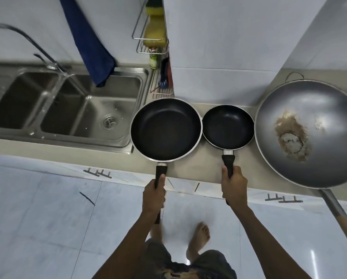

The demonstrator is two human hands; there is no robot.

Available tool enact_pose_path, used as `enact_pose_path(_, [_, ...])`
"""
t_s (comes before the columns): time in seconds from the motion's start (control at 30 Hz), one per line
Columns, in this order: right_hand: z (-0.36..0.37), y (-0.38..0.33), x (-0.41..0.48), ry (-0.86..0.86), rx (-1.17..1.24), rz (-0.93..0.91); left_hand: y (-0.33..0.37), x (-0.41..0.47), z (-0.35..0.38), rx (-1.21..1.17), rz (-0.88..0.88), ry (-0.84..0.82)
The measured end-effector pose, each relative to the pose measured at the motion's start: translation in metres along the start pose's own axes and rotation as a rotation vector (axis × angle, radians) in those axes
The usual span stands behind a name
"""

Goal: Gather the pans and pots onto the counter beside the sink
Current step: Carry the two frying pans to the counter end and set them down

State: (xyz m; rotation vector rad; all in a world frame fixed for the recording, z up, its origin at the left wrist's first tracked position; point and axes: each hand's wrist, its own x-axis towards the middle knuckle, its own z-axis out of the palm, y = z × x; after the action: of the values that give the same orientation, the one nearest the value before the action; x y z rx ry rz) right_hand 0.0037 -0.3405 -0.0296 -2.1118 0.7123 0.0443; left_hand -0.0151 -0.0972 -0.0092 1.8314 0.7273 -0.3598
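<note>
Both arms reach forward. The left hand (pixel 154 195) grips the large pan (pixel 166 129) beside the sink (pixel 126 143); the right hand (pixel 234 186) grips the small pan (pixel 228 127), left of the wok (pixel 309 133), on the counter (pixel 200 168).

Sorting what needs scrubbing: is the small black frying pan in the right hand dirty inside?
No, the small black frying pan held by the right hand looks clean inside; only the large grey metal wok shows brown residue.

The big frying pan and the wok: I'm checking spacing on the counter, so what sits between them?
In the head view, only the small frying pan, held by the right hand, between the big frying pan and wok.
</note>
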Motion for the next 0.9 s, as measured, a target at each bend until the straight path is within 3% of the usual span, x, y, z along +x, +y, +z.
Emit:
enact_pose_path(0.3, [0.01,-0.008,-0.044,-0.046,-0.064,-0.094,-0.039,-0.026,-0.058,-0.046,0.02,0.119])
enact_pose_path(0.47, [0.051,-0.04,-0.089,-0.024,-0.091,-0.277,-0.071,-0.029,-0.131,-0.064,0.028,0.222])
enact_pose_path(0.63, [0.117,-0.1,-0.15,-0.069,-0.065,-0.44,-0.111,-0.035,-0.227,-0.086,0.027,0.297])
enact_pose_path(0.9, [0.259,-0.211,-0.256,-0.312,0.105,-0.471,-0.168,-0.038,-0.41,-0.111,0.017,0.466])
